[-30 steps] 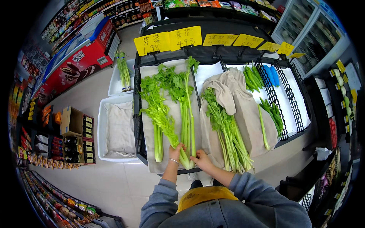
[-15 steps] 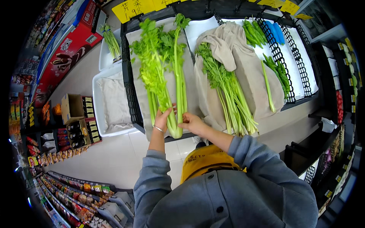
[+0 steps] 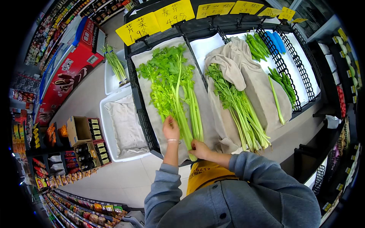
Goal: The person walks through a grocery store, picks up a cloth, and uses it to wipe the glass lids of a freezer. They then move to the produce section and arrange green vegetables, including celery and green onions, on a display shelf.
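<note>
A leafy bunch of celery [image 3: 181, 117] lies lengthwise on a beige cloth [image 3: 150, 114] in the left section of the display, its pale base toward me. My left hand [image 3: 171, 129] is closed round the left side of its stalks, the fingers partly hidden by greenery. At the base, my right hand [image 3: 200, 149] pinches the celery from the right. Other celery stalks [image 3: 195, 114] rest just beyond, to the right. One section over, a thinner-stemmed bunch of celery [image 3: 241, 114] lies with its leaves partly under a folded cloth [image 3: 230, 62].
Black mesh dividers [image 3: 142, 117] separate the sections. Green peppers [image 3: 256, 47] and a single loose stalk [image 3: 276, 100] are to the right. Yellow price signs [image 3: 173, 15] stand along the back. White bins [image 3: 110, 152] and a red freezer [image 3: 72, 72] are at the left.
The held celery has been lowered onto the cloth and now slants with its base farther right. Both hands stay on it, and the view has shifted.
</note>
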Tool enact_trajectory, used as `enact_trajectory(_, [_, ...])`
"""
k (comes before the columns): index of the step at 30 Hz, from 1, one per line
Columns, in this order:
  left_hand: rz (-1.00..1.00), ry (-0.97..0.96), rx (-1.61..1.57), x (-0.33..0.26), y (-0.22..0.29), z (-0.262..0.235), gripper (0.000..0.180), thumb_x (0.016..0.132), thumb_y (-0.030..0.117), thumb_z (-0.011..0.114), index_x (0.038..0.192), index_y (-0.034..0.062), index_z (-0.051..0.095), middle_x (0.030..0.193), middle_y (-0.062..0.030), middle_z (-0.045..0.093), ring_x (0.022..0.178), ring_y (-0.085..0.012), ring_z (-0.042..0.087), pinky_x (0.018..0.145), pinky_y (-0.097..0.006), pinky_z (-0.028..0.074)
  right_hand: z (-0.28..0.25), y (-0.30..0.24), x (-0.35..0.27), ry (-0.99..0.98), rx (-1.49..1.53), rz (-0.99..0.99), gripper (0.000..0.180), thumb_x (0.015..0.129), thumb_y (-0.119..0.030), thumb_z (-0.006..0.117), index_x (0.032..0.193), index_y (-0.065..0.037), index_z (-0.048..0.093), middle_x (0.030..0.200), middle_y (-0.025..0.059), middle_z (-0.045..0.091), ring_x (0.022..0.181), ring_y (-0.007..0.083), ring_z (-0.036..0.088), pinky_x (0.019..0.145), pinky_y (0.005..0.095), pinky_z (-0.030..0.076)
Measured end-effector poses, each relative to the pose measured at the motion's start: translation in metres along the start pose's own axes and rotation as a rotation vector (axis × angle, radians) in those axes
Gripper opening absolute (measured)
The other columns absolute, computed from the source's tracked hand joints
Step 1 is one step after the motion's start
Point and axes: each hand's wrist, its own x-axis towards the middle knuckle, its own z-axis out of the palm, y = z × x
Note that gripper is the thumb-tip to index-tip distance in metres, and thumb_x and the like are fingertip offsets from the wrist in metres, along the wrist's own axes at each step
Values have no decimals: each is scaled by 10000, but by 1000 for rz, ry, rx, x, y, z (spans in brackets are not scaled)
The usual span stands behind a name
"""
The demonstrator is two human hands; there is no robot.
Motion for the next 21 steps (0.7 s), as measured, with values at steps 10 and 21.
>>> enact_trajectory(10, [-33,-381,67,156,20,56,468,786,250,678,1127,-37,535,784,-142,645,714,-233,626,656,-334,494,25,-22,10,6,-172,14,314,707,-239,705,855,-38,514,772,146,610,733,330,601,650,407,471])
enact_trajectory(21, [-215,-501,-763,151,94,30,115,859,87,597,893,59,491,725,-41,573,601,-102,521,538,-236,429,-94,-96,104,298,224,-55,275,856,-241,567,1006,-19,630,881,137,657,774,225,627,716,320,484])
